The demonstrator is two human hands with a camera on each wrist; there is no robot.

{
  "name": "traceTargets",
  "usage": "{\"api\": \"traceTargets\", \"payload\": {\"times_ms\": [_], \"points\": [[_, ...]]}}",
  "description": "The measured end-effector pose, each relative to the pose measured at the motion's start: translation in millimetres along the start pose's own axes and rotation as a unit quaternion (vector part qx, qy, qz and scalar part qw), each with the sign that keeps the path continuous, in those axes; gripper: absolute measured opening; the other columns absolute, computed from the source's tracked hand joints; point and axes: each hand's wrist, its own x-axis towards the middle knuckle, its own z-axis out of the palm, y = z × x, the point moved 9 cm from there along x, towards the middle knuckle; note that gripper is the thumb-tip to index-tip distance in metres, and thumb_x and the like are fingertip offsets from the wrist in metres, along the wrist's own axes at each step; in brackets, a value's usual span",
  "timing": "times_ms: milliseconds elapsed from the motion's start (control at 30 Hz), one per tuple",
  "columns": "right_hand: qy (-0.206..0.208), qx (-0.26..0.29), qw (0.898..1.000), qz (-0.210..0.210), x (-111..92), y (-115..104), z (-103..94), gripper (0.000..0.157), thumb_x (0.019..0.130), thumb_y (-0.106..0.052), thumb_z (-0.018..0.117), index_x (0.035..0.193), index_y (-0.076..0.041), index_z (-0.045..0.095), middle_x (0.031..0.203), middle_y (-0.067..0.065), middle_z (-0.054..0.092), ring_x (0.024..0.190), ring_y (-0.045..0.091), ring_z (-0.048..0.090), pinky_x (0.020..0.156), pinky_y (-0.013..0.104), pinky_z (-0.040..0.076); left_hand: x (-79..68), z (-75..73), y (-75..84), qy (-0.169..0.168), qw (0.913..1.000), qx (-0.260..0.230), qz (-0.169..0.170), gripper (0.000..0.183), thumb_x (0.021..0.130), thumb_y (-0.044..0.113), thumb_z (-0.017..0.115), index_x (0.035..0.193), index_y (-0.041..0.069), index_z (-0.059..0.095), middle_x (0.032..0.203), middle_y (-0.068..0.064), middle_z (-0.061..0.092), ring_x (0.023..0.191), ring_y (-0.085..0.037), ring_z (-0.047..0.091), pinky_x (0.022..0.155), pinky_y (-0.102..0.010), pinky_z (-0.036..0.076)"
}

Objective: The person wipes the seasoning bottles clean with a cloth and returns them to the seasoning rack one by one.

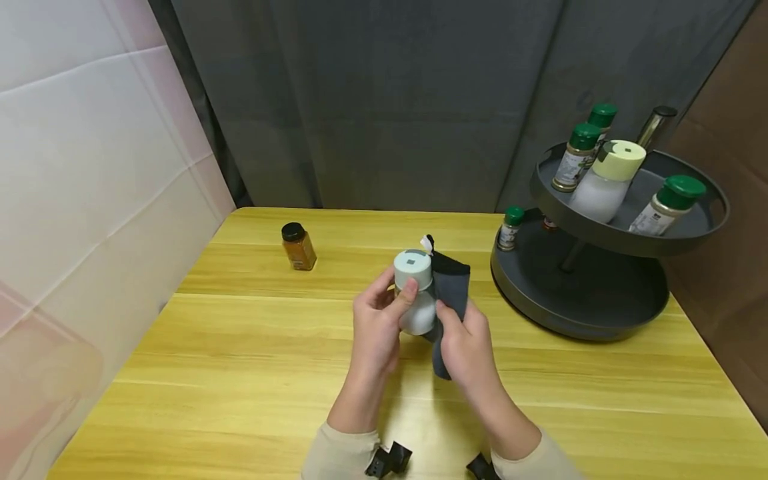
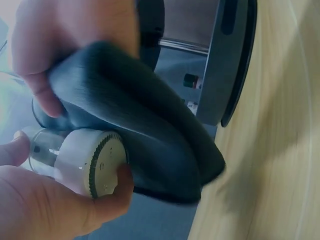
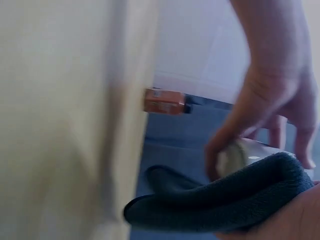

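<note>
A white-filled bottle [image 1: 423, 311] with a pale-green cap [image 1: 413, 265] tilts, cap up, in the left hand [image 1: 378, 323], a folded dark-grey cloth [image 1: 451, 290] beside it in the right hand [image 1: 469, 341].

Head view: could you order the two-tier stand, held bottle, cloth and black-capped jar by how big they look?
1. Two-tier stand
2. Held bottle and cloth: both partly covered, so I can't rank these two
3. Black-capped jar
</note>
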Motion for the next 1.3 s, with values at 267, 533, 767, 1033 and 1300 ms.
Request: {"api": "traceTargets", "payload": {"times_ms": [267, 533, 767, 1033, 1300], "points": [[0.037, 0.008, 0.996, -0.080, -1, -34, -7.1, 0.037, 0.108, -0.010, 0.052, 0.143, -0.003, 0.060, 0.141, 0.014, 0.068, 0.130, 0.024, 0.062, 0.114, 0.044, 0.048, -1.1, 9.9, -4.6, -0.021, 0.9993, 0.028, -0.013, 0.040, 0.096, 0.007, 0.077, 0.136, 0.006, 0.073, 0.123, -0.004, 0.071, 0.100, -0.016, 0.058, 0.090, -0.030, 0.052], [0.014, -0.056, 0.998, -0.031, -6, -3, 4.8, 0.033, 0.104, -0.005, 0.052, 0.133, -0.001, 0.067, 0.120, 0.020, 0.073, 0.102, 0.026, 0.065, 0.095, 0.038, 0.053, 3.8, -1.1, 5.0, -0.001, 1.0000, 0.003, -0.008, 0.042, 0.098, 0.007, 0.073, 0.140, 0.004, 0.069, 0.130, -0.009, 0.070, 0.101, -0.018, 0.063, 0.084, -0.035, 0.059], [0.038, -0.035, 0.998, -0.040, 3, -22, -6.4, 0.035, 0.103, -0.005, 0.051, 0.134, -0.004, 0.068, 0.134, 0.017, 0.072, 0.115, 0.026, 0.067, 0.098, 0.041, 0.054, 4.2, 4.3, 10.0, -0.013, 0.9988, 0.042, 0.020, 0.040, 0.096, 0.005, 0.076, 0.136, 0.004, 0.072, 0.129, -0.010, 0.071, 0.098, -0.016, 0.059, 0.088, -0.031, 0.051], [0.032, -0.033, 0.990, -0.130, 0, -45, 2.8, 0.040, 0.103, 0.000, 0.050, 0.140, -0.003, 0.064, 0.139, 0.015, 0.070, 0.127, 0.025, 0.065, 0.111, 0.053, 0.051, 3.4, 5.4, 8.1, 0.002, 0.9995, 0.031, 0.007, 0.039, 0.097, 0.008, 0.077, 0.136, 0.009, 0.074, 0.125, -0.006, 0.071, 0.096, -0.017, 0.056, 0.084, -0.032, 0.052], [0.000, -0.074, 0.997, -0.020, 4, -3, 7.3, 0.027, 0.104, -0.006, 0.051, 0.123, -0.001, 0.070, 0.116, 0.020, 0.075, 0.096, 0.025, 0.064, 0.088, 0.038, 0.052, 6.3, -3.0, 9.4, 0.021, 0.9991, 0.034, 0.016, 0.041, 0.096, 0.007, 0.076, 0.136, 0.004, 0.072, 0.127, -0.009, 0.070, 0.106, -0.018, 0.058, 0.095, -0.033, 0.047]]}}
